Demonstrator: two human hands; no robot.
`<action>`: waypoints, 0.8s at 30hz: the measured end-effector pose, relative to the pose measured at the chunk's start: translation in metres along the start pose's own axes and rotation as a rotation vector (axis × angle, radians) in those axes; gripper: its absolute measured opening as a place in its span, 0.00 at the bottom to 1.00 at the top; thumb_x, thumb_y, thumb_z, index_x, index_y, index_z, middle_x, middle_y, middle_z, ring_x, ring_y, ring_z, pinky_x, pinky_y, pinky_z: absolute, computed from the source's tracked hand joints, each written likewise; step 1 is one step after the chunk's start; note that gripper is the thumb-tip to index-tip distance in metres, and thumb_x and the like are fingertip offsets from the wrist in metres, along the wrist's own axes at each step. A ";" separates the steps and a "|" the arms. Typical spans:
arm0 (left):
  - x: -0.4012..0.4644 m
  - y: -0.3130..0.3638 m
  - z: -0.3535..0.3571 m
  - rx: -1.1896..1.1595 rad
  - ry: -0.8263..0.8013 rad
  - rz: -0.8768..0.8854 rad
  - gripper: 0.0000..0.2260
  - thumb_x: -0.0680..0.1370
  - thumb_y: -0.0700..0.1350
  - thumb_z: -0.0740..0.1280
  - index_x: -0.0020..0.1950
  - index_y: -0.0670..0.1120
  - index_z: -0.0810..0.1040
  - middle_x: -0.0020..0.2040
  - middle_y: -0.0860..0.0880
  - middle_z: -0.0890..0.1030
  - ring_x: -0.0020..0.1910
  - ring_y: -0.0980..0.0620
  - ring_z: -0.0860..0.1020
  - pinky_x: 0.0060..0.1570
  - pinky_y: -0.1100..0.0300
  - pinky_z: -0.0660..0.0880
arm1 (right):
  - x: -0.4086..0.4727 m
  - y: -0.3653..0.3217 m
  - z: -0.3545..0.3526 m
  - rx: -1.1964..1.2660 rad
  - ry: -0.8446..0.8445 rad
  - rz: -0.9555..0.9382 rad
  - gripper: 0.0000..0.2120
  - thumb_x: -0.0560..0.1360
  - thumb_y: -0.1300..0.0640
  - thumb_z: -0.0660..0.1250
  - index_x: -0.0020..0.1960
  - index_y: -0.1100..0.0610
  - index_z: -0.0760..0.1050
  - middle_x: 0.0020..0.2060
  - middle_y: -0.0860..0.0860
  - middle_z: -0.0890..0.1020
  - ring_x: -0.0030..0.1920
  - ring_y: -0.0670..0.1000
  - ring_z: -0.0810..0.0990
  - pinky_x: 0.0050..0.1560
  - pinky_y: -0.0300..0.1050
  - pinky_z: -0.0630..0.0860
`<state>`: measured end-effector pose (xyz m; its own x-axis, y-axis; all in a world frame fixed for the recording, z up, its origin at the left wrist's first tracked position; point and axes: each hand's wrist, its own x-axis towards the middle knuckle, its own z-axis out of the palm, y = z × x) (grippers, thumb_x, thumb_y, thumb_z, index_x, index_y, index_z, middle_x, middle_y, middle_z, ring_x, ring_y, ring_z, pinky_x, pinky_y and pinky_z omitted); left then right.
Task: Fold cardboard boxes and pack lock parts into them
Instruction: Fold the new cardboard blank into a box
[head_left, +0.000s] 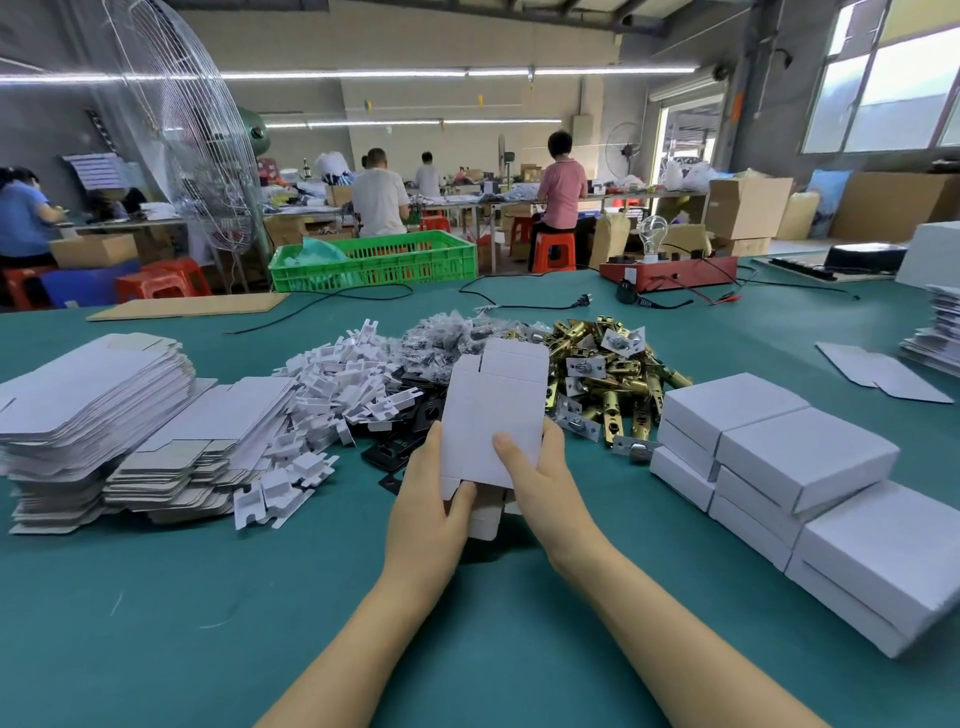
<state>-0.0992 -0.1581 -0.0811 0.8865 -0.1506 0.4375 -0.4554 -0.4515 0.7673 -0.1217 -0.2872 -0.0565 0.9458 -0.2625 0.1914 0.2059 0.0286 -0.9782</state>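
Hands, left (434, 499) and right (535, 470), each grip a white box blank (491, 410) above the tabletop (156, 623), thumbs on its face, likely to fold it. Flat blanks (88, 410), latches (608, 374) and finished boxes (795, 457) lie within reach.

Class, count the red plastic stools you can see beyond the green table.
4: two stools left of the green crate, one behind it, one under a seated worker. Others may be hidden.
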 end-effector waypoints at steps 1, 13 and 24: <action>-0.001 0.001 0.000 0.019 0.005 0.016 0.29 0.80 0.39 0.65 0.79 0.46 0.57 0.67 0.59 0.63 0.62 0.68 0.61 0.51 0.86 0.54 | -0.001 0.000 0.001 -0.025 0.003 -0.012 0.22 0.79 0.52 0.63 0.70 0.51 0.59 0.62 0.44 0.74 0.60 0.42 0.75 0.60 0.41 0.74; -0.002 -0.001 -0.004 0.116 0.082 0.039 0.30 0.77 0.38 0.69 0.77 0.45 0.62 0.74 0.50 0.69 0.71 0.49 0.69 0.56 0.78 0.57 | -0.009 0.000 0.007 -0.164 -0.035 -0.012 0.34 0.73 0.52 0.73 0.68 0.49 0.54 0.56 0.37 0.73 0.57 0.38 0.75 0.50 0.32 0.73; -0.008 0.005 0.000 0.191 0.080 0.096 0.31 0.75 0.37 0.71 0.76 0.45 0.66 0.69 0.48 0.76 0.63 0.44 0.77 0.45 0.70 0.62 | -0.017 -0.007 0.011 -0.242 0.031 -0.023 0.28 0.71 0.47 0.73 0.58 0.52 0.56 0.58 0.49 0.74 0.57 0.50 0.76 0.53 0.52 0.79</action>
<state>-0.1088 -0.1591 -0.0805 0.8269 -0.1341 0.5461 -0.5069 -0.5982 0.6206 -0.1359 -0.2724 -0.0524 0.9326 -0.2897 0.2151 0.1578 -0.2086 -0.9652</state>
